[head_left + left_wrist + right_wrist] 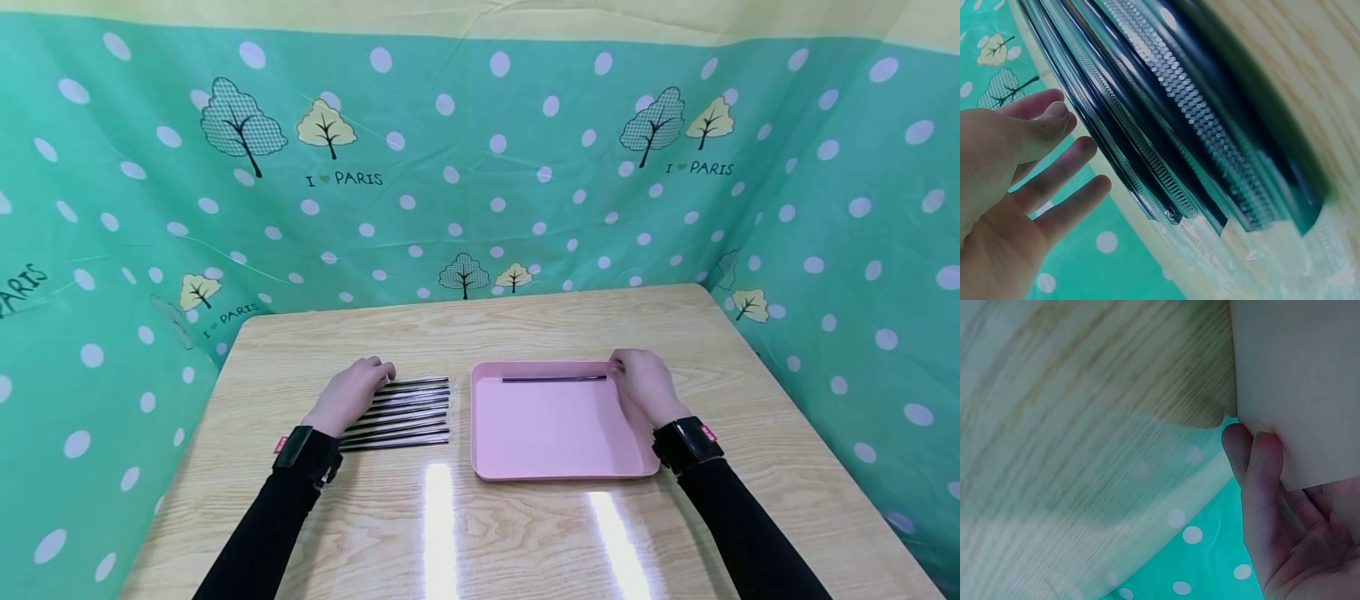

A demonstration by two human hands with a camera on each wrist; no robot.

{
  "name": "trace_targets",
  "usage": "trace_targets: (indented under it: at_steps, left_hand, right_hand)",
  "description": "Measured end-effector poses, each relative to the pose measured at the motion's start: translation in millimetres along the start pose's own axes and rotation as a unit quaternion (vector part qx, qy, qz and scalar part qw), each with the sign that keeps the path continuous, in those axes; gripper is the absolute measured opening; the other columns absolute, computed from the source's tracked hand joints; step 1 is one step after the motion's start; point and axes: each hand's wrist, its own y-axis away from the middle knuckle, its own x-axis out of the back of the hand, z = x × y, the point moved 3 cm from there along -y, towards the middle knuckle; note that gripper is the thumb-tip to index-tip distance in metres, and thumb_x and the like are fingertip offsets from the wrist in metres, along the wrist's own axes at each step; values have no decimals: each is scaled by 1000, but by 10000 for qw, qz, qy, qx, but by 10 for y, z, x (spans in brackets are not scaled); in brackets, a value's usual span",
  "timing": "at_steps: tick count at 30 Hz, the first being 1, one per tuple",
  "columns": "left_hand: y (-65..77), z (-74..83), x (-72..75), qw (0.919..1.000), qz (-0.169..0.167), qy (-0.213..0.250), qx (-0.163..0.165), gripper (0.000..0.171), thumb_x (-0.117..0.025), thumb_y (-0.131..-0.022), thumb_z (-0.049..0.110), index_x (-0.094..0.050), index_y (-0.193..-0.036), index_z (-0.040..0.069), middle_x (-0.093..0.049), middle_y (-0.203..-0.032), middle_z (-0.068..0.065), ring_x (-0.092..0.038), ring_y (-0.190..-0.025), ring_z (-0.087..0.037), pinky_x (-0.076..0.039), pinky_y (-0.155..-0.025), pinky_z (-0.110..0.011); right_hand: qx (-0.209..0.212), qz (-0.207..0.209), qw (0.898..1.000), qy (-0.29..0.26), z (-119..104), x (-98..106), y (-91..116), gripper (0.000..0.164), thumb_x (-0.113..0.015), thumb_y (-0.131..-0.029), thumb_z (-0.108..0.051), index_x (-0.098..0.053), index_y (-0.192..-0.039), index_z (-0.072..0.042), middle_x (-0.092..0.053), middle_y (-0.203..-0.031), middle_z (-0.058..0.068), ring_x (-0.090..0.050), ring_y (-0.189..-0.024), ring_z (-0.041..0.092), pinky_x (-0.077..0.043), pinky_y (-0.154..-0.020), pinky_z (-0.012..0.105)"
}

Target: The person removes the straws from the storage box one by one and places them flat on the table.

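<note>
Several slim, shiny metal chopsticks (pixel 412 417) lie side by side on the table, left of a shallow pink tray (pixel 558 433). My left hand (pixel 351 398) is at the far edge of that row. Its thumb and forefinger come together in the left wrist view, the other fingers (pixel 1079 203) loosely extended, and no chopstick shows between them. One dark chopstick (pixel 553 379) lies inside the tray along its far wall. At the tray's far right corner my right hand (pixel 647 385) grips the rim. The right wrist view shows fingertips (pixel 1266 456) against the tray's outer wall; the thumb is hidden there.
Clear plastic film (pixel 1229 250) shows at the chopsticks' ends. The wood-grain table (pixel 360 533) carries two bright light reflections near its front. Green dotted cloth (pixel 495 167) hangs behind the table and along both sides.
</note>
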Motion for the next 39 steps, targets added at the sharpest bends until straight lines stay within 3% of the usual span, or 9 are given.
trace_targets:
  at_steps: [13,20,25,34,39]
  left_hand:
    - [-14,21,91,10000,2,95,-14,15,-65,-95,-2,-71,-107,5,-69,-95,-12,-66,-87,-27,-57,-78,-41]
    - [-38,92,139,9996,135,132,-191,17,-70,-92,0,-70,-109,4,-69,-96,-14,-67,-87,-29,-57,-79,-41]
    - [-94,240,170,9992,187,211,-282,18,-72,-92,4,-70,-110,3,-71,-96,-13,-68,-88,-30,-57,-79,-42]
    - [-280,637,158,9993,8,383,-41,23,-70,-95,10,-69,-118,6,-72,-105,-12,-68,-96,-28,-57,-85,-41]
    - [-423,881,131,9994,10,285,-215,24,-70,-96,13,-69,-119,9,-73,-107,-11,-69,-97,-28,-58,-85,-41]
  right_hand:
    - [-166,-68,9998,-36,-11,5,-16,9,-66,-96,-4,-74,-99,0,-75,-93,17,-71,-87,32,-58,-78,47]
    - [-136,-81,9999,-8,-10,-6,-24,10,-66,-96,-4,-74,-99,0,-75,-94,17,-72,-88,32,-58,-80,48]
    - [-69,-13,10000,-47,-16,1,-21,9,-66,-96,-3,-74,-98,1,-75,-93,17,-72,-88,33,-58,-80,48]
    - [159,103,9997,-124,-52,48,0,10,-66,-95,-1,-75,-97,2,-76,-92,19,-72,-88,37,-57,-80,51]
    - [104,42,9998,-170,-53,53,6,10,-66,-95,-2,-75,-97,2,-75,-92,19,-72,-88,36,-57,-80,51]
